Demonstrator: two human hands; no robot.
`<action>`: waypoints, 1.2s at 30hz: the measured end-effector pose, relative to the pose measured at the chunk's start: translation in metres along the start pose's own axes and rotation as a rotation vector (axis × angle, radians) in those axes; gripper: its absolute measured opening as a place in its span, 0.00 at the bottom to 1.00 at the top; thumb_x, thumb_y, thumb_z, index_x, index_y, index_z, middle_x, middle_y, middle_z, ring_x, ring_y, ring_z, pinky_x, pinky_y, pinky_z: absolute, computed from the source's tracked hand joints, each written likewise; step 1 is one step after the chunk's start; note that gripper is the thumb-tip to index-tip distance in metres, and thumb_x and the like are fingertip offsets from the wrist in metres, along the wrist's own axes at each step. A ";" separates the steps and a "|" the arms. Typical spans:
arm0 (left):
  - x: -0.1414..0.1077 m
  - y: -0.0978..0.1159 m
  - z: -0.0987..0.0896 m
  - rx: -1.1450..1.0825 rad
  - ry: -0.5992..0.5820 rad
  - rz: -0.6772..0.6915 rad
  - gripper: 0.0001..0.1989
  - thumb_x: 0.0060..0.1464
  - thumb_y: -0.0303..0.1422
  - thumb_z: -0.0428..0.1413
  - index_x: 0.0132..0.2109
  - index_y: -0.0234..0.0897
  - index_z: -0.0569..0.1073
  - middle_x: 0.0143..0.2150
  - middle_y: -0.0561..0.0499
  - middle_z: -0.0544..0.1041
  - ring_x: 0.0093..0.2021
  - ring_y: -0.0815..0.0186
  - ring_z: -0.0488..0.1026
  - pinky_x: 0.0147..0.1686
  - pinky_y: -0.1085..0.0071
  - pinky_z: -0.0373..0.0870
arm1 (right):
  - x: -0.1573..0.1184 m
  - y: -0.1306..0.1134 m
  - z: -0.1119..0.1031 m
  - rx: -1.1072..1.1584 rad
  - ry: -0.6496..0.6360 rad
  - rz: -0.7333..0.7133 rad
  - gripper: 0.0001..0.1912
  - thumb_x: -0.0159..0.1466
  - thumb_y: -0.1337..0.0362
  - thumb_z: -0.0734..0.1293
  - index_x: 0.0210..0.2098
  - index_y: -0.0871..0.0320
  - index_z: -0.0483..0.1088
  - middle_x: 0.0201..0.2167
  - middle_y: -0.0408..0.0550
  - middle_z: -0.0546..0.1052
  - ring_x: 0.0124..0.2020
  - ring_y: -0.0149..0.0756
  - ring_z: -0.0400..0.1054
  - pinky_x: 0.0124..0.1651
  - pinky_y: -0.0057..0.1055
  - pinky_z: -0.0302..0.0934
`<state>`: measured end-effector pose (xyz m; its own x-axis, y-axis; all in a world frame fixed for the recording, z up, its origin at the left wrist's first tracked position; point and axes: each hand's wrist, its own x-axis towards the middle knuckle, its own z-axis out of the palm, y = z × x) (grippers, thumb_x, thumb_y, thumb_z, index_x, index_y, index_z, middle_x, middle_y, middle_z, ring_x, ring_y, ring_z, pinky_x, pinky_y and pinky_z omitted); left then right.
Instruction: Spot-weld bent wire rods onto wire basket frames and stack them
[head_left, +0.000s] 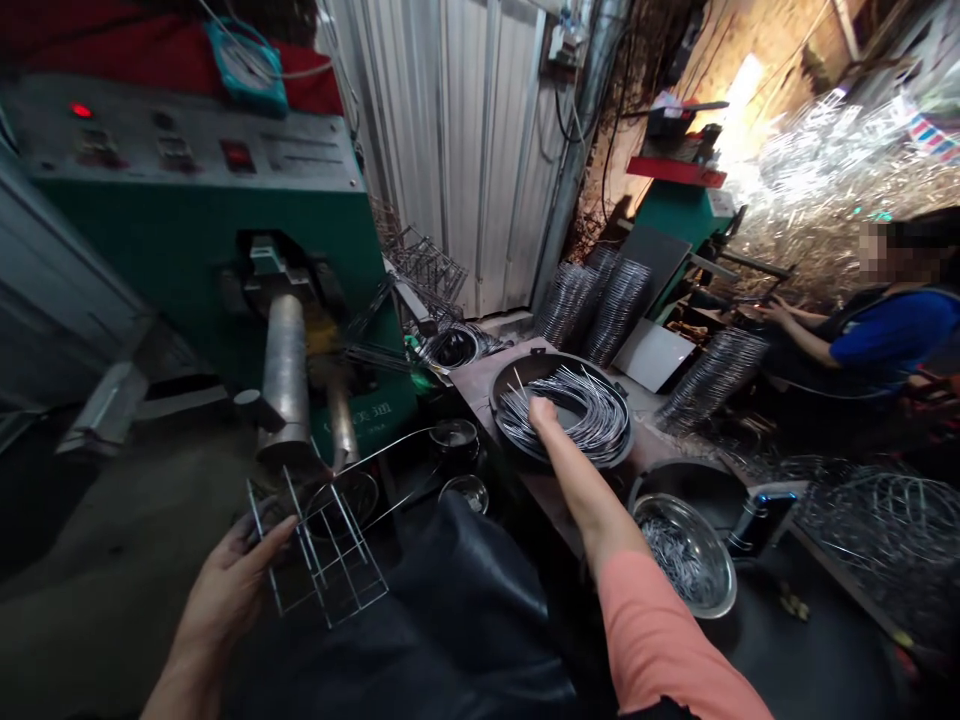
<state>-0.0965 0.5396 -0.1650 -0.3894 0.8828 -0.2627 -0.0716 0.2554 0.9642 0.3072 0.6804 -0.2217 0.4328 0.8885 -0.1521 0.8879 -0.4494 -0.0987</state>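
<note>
My left hand (236, 570) is closed around the near edge of a small wire rack (321, 562), its thumb along the metal bars. The rack is tilted over my dark apron (457, 590), just in front of a welding machine's thick metal arm (285, 365). My right hand (543, 412) reaches into a round dark pan (495, 438) of curved metal wires (604, 415). Its fingers are closed at the left part of the coil, and thin wire ends stick up beside them. Exactly which wires it grips is hidden by the hand.
A steel bowl (724, 595) of short metal pieces sits right of my arm, beside a phone (765, 520). Small bowls (454, 437) stand below the green machine (187, 240). Stacked wire rings (619, 310) stand behind the pan. Another person (885, 325) works at the right.
</note>
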 end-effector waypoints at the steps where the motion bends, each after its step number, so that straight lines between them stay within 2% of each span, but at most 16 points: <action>1: 0.002 -0.003 -0.001 -0.026 -0.022 -0.007 0.21 0.17 0.36 0.66 0.27 0.38 0.74 0.22 0.56 0.71 0.24 0.71 0.65 0.17 0.81 0.57 | -0.002 0.002 -0.008 0.001 0.030 0.007 0.12 0.64 0.69 0.62 0.45 0.67 0.72 0.44 0.65 0.74 0.47 0.42 0.69 0.47 0.30 0.62; 4: 0.009 -0.013 -0.002 -0.113 -0.057 -0.003 0.24 0.19 0.35 0.67 0.32 0.38 0.73 0.23 0.57 0.70 0.25 0.72 0.65 0.18 0.81 0.57 | -0.010 0.007 -0.035 -0.008 0.134 0.030 0.14 0.65 0.73 0.58 0.47 0.67 0.70 0.44 0.65 0.74 0.47 0.41 0.70 0.46 0.28 0.61; 7: 0.014 -0.023 -0.001 -0.180 -0.058 0.036 0.28 0.20 0.35 0.68 0.36 0.36 0.73 0.27 0.55 0.73 0.28 0.71 0.67 0.23 0.79 0.62 | -0.019 0.012 -0.067 -0.022 0.236 0.056 0.19 0.65 0.77 0.52 0.50 0.69 0.67 0.45 0.66 0.73 0.46 0.40 0.70 0.45 0.28 0.61; 11: 0.021 -0.031 0.000 -0.231 -0.098 0.069 0.33 0.23 0.38 0.68 0.42 0.33 0.71 0.33 0.52 0.74 0.31 0.69 0.70 0.32 0.74 0.66 | -0.025 0.012 -0.116 -0.036 0.305 0.065 0.20 0.64 0.75 0.51 0.51 0.71 0.66 0.44 0.68 0.72 0.47 0.45 0.69 0.44 0.32 0.62; 14: 0.024 -0.033 -0.001 -0.268 -0.098 0.089 0.36 0.24 0.39 0.69 0.45 0.31 0.70 0.32 0.51 0.74 0.32 0.69 0.70 0.36 0.72 0.66 | -0.033 0.004 -0.153 -0.102 0.285 -0.012 0.17 0.64 0.68 0.57 0.48 0.63 0.71 0.44 0.64 0.73 0.46 0.48 0.69 0.42 0.34 0.62; 16: 0.022 -0.034 -0.001 -0.296 -0.096 0.109 0.36 0.25 0.39 0.69 0.46 0.31 0.70 0.32 0.51 0.75 0.33 0.68 0.71 0.38 0.71 0.66 | -0.049 -0.005 -0.174 -0.182 0.299 -0.094 0.15 0.63 0.65 0.59 0.46 0.58 0.73 0.43 0.61 0.74 0.45 0.49 0.69 0.40 0.35 0.62; 18: 0.019 -0.036 -0.002 -0.309 -0.114 0.129 0.34 0.27 0.38 0.69 0.46 0.31 0.71 0.33 0.50 0.75 0.34 0.67 0.71 0.40 0.71 0.66 | -0.074 -0.012 -0.188 -0.246 0.368 -0.191 0.14 0.63 0.65 0.59 0.44 0.56 0.73 0.41 0.58 0.75 0.41 0.48 0.70 0.37 0.35 0.62; 20: 0.016 -0.038 -0.002 -0.322 -0.125 0.137 0.33 0.28 0.38 0.68 0.45 0.31 0.71 0.34 0.49 0.75 0.35 0.67 0.71 0.40 0.70 0.66 | -0.104 -0.017 -0.191 -0.258 0.459 -0.323 0.15 0.63 0.66 0.58 0.44 0.56 0.73 0.39 0.56 0.75 0.38 0.45 0.71 0.36 0.35 0.62; 22: 0.014 -0.041 -0.004 -0.337 -0.121 0.131 0.32 0.29 0.37 0.68 0.45 0.31 0.71 0.35 0.49 0.75 0.35 0.67 0.71 0.41 0.70 0.66 | -0.129 -0.019 -0.182 -0.191 0.494 -0.519 0.15 0.63 0.67 0.58 0.44 0.57 0.73 0.38 0.55 0.75 0.35 0.42 0.70 0.37 0.33 0.62; 23: 0.013 -0.042 -0.005 -0.344 -0.120 0.128 0.32 0.29 0.37 0.68 0.45 0.31 0.71 0.35 0.49 0.75 0.36 0.66 0.71 0.42 0.69 0.66 | -0.138 -0.020 -0.174 -0.124 0.471 -0.644 0.15 0.63 0.67 0.58 0.44 0.58 0.73 0.38 0.54 0.75 0.35 0.40 0.70 0.38 0.33 0.62; 25: 0.013 -0.043 -0.006 -0.358 -0.119 0.128 0.32 0.30 0.37 0.68 0.46 0.32 0.71 0.37 0.48 0.76 0.37 0.65 0.72 0.44 0.68 0.65 | -0.148 -0.027 -0.148 0.068 0.355 -0.894 0.14 0.63 0.67 0.59 0.44 0.57 0.73 0.38 0.51 0.75 0.36 0.38 0.69 0.40 0.31 0.62; 27: 0.013 -0.043 -0.006 -0.364 -0.122 0.135 0.32 0.30 0.37 0.68 0.46 0.31 0.71 0.38 0.48 0.76 0.39 0.65 0.72 0.46 0.66 0.64 | -0.149 -0.042 -0.114 0.275 0.225 -1.059 0.13 0.63 0.65 0.60 0.43 0.56 0.73 0.37 0.49 0.75 0.37 0.36 0.68 0.42 0.30 0.62; 29: 0.013 -0.042 -0.005 -0.368 -0.124 0.144 0.33 0.30 0.37 0.68 0.47 0.31 0.71 0.39 0.47 0.76 0.40 0.65 0.72 0.48 0.66 0.64 | -0.144 -0.064 -0.076 0.427 0.160 -1.117 0.11 0.64 0.62 0.61 0.41 0.54 0.75 0.34 0.48 0.74 0.37 0.37 0.67 0.42 0.31 0.61; 31: 0.013 -0.041 -0.004 -0.373 -0.127 0.148 0.33 0.30 0.37 0.68 0.47 0.31 0.71 0.39 0.47 0.76 0.41 0.65 0.72 0.49 0.66 0.63 | -0.139 -0.089 -0.040 0.511 0.163 -1.136 0.10 0.62 0.60 0.64 0.38 0.53 0.76 0.33 0.49 0.73 0.38 0.38 0.65 0.43 0.33 0.61; 34: 0.014 -0.040 -0.004 -0.368 -0.123 0.157 0.32 0.31 0.36 0.68 0.47 0.32 0.71 0.40 0.47 0.77 0.42 0.63 0.72 0.51 0.64 0.63 | -0.133 -0.118 0.001 0.578 0.178 -1.130 0.07 0.61 0.60 0.66 0.35 0.50 0.77 0.41 0.49 0.73 0.46 0.42 0.61 0.50 0.38 0.57; 36: 0.016 -0.039 -0.005 -0.359 -0.114 0.163 0.32 0.32 0.37 0.68 0.47 0.32 0.71 0.40 0.47 0.77 0.43 0.63 0.72 0.51 0.63 0.63 | -0.129 -0.129 0.016 0.601 0.172 -1.111 0.07 0.61 0.60 0.66 0.34 0.50 0.76 0.48 0.48 0.70 0.51 0.43 0.57 0.54 0.41 0.54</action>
<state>-0.1042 0.5416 -0.2068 -0.3189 0.9437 -0.0883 -0.3416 -0.0275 0.9394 0.1344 0.6218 -0.2052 -0.4405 0.7920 0.4226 0.5932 0.6102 -0.5252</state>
